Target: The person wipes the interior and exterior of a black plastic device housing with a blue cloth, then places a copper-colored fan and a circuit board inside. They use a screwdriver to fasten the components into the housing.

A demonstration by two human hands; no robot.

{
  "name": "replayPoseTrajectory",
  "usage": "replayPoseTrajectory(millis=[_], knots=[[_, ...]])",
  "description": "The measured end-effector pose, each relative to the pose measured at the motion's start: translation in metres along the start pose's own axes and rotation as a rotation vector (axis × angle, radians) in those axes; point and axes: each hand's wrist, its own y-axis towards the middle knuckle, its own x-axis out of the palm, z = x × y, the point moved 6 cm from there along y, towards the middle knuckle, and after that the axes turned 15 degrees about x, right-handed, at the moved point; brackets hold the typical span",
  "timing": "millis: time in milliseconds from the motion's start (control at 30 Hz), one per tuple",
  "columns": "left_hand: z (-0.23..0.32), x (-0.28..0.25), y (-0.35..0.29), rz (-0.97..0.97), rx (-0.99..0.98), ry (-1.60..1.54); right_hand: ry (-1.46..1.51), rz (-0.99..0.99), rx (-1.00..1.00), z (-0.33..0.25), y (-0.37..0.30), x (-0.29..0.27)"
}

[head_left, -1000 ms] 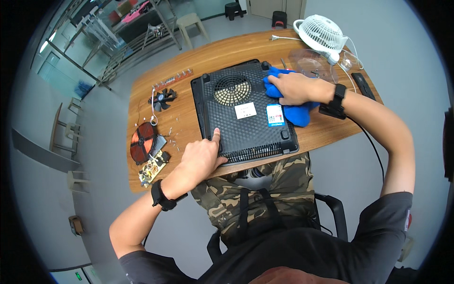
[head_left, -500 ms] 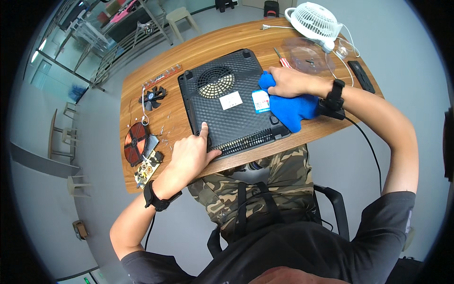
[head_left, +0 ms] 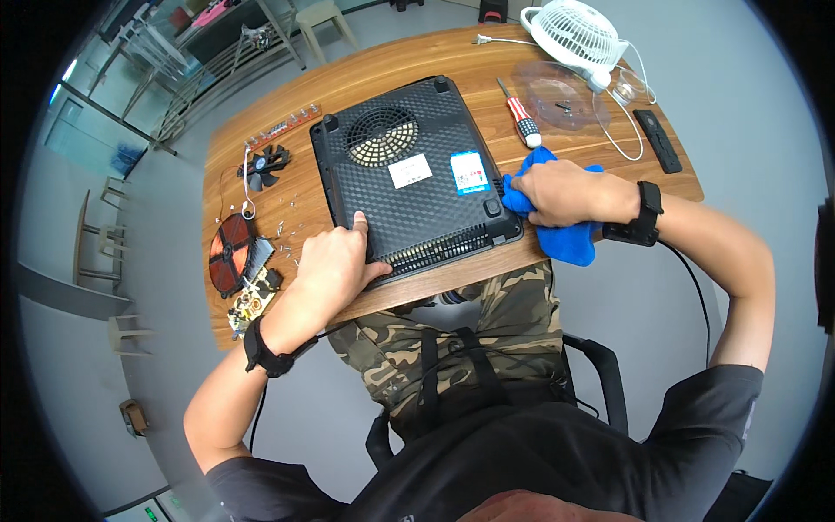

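Note:
A black induction cooker housing point(head_left: 409, 213) lies underside up on the wooden table, showing a round fan grille point(head_left: 383, 139), slotted vents along its near edge and two labels. My left hand point(head_left: 332, 265) presses on its near left corner, index finger and thumb stretched apart; its other fingers are partly hidden. A blue cloth point(head_left: 570, 244) is bunched under my right hand point(head_left: 565, 193), whose fingers close on it beside the housing's right edge. Beyond that hand lies a screwdriver point(head_left: 522, 120) with a red, white and blue handle.
Left of the housing are a small black fan point(head_left: 265, 167), a copper coil point(head_left: 230, 255), a circuit board point(head_left: 252, 304), scattered screws point(head_left: 281, 230) and an orange strip point(head_left: 283, 129). At the far right stand a white fan point(head_left: 574, 35), a clear dish point(head_left: 561, 96) and a black strip point(head_left: 657, 141).
My right hand has moved with the blue cloth off the housing's top to its right edge, uncovering the blue-white label. My left hand stays on the corner; the whole view has shifted slightly.

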Motion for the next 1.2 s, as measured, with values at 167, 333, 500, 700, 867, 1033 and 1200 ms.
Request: replayPoseTrajectory(millis=[167,333,500,700,867,1033,1200], knots=[[0.002,-0.006,-0.003,0.035,0.029,-0.017,-0.025,0.080,-0.088,-0.007,-0.028,-0.015],[-0.019,-0.011,-0.005,0.007,0.055,-0.166,-0.048,0.312,-0.201,-0.036,-0.040,-0.049],[-0.027,-0.010,-0.009,0.027,0.098,-0.191,-0.043,0.525,-0.489,-0.099,-0.044,-0.057],[-0.029,-0.011,-0.007,-0.031,0.101,-0.162,-0.306,0.724,-0.777,-0.160,-0.025,-0.006],[-0.022,-0.016,-0.008,0.014,0.151,-0.109,-0.329,0.656,-0.870,-0.139,-0.030,-0.007],[-0.023,-0.015,-0.004,-0.035,0.159,-0.077,-0.559,0.486,-0.796,-0.101,-0.044,0.008],[-0.024,-0.010,-0.005,-0.057,0.157,-0.090,-0.470,0.490,-0.652,-0.068,-0.055,0.003]])
